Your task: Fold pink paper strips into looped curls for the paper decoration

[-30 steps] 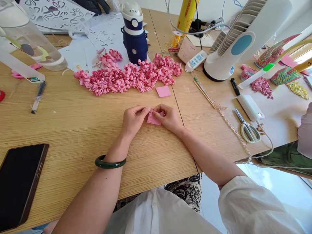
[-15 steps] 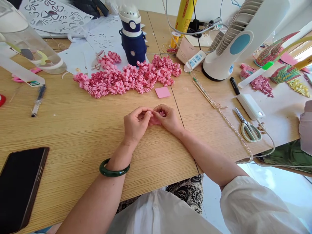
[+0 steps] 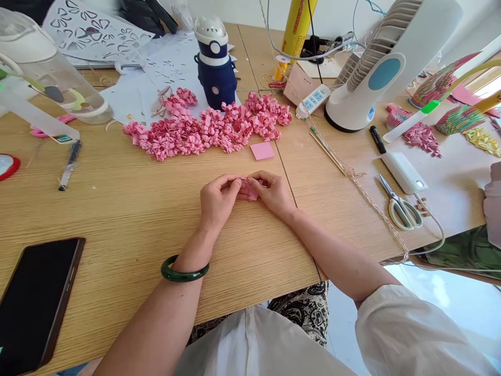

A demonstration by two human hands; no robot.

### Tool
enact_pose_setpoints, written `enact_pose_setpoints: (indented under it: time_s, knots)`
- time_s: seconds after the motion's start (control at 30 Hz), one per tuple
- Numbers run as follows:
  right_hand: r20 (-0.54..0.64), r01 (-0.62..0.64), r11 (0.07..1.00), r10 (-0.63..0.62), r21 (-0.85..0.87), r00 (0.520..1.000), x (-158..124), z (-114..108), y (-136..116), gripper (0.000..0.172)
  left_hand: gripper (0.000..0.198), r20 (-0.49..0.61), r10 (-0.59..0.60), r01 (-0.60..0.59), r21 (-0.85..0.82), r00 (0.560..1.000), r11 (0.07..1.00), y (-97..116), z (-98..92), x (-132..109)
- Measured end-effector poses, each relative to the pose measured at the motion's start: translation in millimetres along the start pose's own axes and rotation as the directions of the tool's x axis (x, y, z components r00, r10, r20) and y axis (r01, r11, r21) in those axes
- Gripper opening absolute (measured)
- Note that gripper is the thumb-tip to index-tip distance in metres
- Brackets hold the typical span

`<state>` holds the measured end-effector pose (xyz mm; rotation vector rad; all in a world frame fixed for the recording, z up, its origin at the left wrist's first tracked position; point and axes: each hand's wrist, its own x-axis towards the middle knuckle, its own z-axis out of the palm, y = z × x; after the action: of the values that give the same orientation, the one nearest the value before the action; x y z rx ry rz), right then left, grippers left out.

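Note:
Between my fingertips is a small pink paper piece (image 3: 252,194), partly hidden by the fingers. My left hand (image 3: 219,197), with a dark green bangle on its wrist, pinches the paper from the left. From the right, my right hand (image 3: 273,192) pinches it between thumb and forefinger. Just beyond my hands lies a flat pink paper pad (image 3: 262,151) on the wooden table (image 3: 156,209). Behind that stretches a heap of curled pink paper flowers (image 3: 188,130).
A navy bottle (image 3: 216,78) stands behind the heap. A phone (image 3: 37,303) lies at left, below a pen (image 3: 69,166). Scissors (image 3: 403,206), a white power bank (image 3: 405,172) and a twisted cord (image 3: 371,201) lie at right. A white fan (image 3: 376,78) stands near a power strip (image 3: 313,101).
Both hands stay close together at nearly the same place. More of the pink paper now shows between the fingers. The whole view has shifted slightly.

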<state>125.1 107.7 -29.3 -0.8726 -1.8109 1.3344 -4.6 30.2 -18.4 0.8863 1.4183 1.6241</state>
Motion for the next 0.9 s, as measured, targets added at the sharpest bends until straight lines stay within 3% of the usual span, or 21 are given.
enact_pose_setpoints:
  time_s: [0.47, 0.9]
  knots:
    - [-0.023, -0.001, 0.994, -0.001, -0.106, 1.0, -0.2, -0.1, -3.7, 0.018, 0.02, -0.031, 0.062, -0.055, 0.18, 0.998, 0.982, 1.7, -3.5, 0.8]
    - [-0.012, 0.0, 0.996, -0.001, -0.09, 1.0, -1.2, -0.8, -5.8, 0.018, 0.02, -0.014, 0.118, -0.11, 0.27, 0.993, 0.957, 3.5, -5.1, 2.0]
